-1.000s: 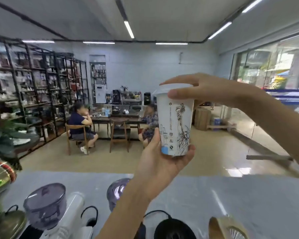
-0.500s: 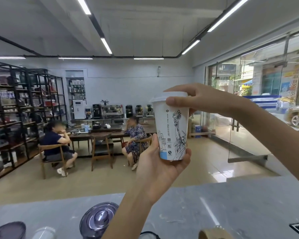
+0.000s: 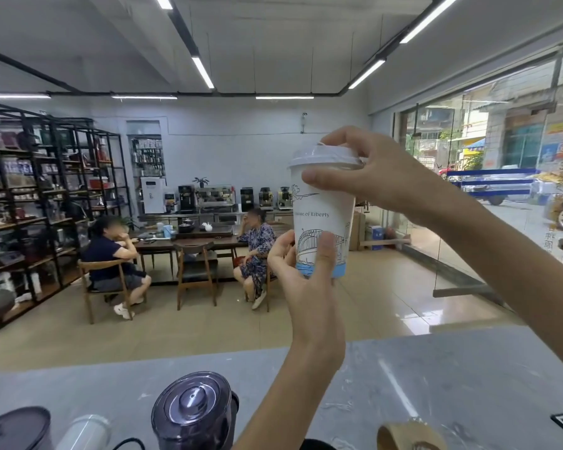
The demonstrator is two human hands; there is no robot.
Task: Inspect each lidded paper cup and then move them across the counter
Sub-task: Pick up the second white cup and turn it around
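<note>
**Head view: we are holding a lidded paper cup up in both hands**

Head camera, the only view: we are holding one white paper cup upright in the air, well above the grey marble counter and roughly at eye level. Its pale plastic lid is sitting on the rim. Blue line drawings are running around the cup's wall, with a bridge near the base, a light blue band at the bottom, and printed words ending in "of Liberty".

Our left hand is gripping the cup from below, thumb pressed flat up the front over the bridge drawing, the other fingers curled round the far side and mostly hidden. Our right hand is closing on the top from the right, thumb lying across the cup wall just under the lid and forefinger arching over the lid's top, so the rim is being pinched between them.

Along the near edge of the counter we are seeing a dark transparent blender jar with a knobbed lid, a second dark container at far left, a white cylinder between them, and a roll of brown tape at lower right.

Beyond the counter, two people are sitting at a wooden table, and coffee machines are lining the back wall.
</note>
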